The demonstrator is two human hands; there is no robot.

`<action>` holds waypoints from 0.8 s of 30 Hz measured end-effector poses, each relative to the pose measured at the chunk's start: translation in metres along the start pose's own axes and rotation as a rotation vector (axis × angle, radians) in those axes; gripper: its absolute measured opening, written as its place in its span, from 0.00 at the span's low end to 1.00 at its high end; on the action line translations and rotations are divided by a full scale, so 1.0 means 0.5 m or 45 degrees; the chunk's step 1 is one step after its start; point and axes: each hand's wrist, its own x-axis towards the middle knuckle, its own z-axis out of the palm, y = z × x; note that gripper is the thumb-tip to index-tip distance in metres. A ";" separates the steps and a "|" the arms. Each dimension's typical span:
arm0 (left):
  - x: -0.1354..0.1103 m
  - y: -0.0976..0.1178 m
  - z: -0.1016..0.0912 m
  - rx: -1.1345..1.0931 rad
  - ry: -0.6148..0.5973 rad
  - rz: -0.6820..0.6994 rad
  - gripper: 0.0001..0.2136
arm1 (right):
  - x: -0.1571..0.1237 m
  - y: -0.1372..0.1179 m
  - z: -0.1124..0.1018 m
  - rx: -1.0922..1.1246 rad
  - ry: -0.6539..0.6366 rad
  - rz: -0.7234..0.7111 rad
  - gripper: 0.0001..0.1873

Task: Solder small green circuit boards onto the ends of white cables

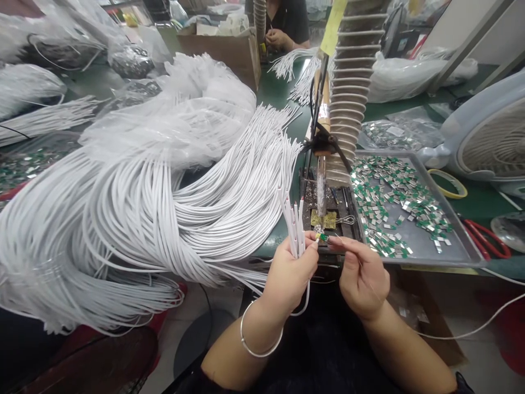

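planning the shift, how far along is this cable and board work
Done: no finished cable shows clearly. In hand: the left hand grips a few thin white cables; the right hand pinches a small green circuit board at one tip, by the soldering iron. Left: a heap of white cables and a grey metal tray strewn with green boards.

I find no legible text, label, brand or number in my view. Any marking on the green boards point(385, 189) in the tray point(426, 243) is too small to read.
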 end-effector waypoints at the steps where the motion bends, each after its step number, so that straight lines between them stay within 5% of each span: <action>1: 0.000 0.001 0.000 0.000 -0.005 0.009 0.04 | 0.004 0.000 0.000 -0.003 -0.007 -0.029 0.13; 24: 0.000 0.023 0.013 0.000 0.007 0.040 0.06 | 0.033 -0.001 0.005 -0.152 0.003 -0.196 0.11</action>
